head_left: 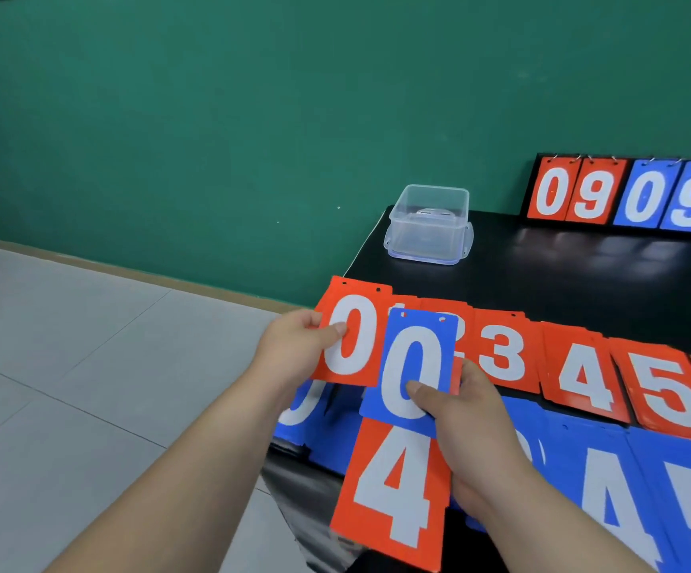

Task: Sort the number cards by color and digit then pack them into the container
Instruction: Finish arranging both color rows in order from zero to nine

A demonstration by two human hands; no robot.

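Observation:
My left hand (pixel 294 345) pinches a red 0 card (pixel 354 324) by its left edge, above the table's left end. My right hand (pixel 468 419) grips a blue 0 card (pixel 414 361) with the thumb on its face, and a red 4 card (pixel 393 490) sits beneath it in the same grip. Red card piles lie in a row on the black table (pixel 563 275): 3 (pixel 501 349), 4 (pixel 581 378), 5 (pixel 662 390). Blue piles (pixel 608 481) lie in the nearer row. A clear plastic container (pixel 428 225) stands empty at the table's far left corner.
A flip scoreboard (pixel 625 196) reading 09 in red and 09 in blue stands at the back right of the table. A green wall rises behind. Grey tiled floor (pixel 66 366) lies to the left of the table edge.

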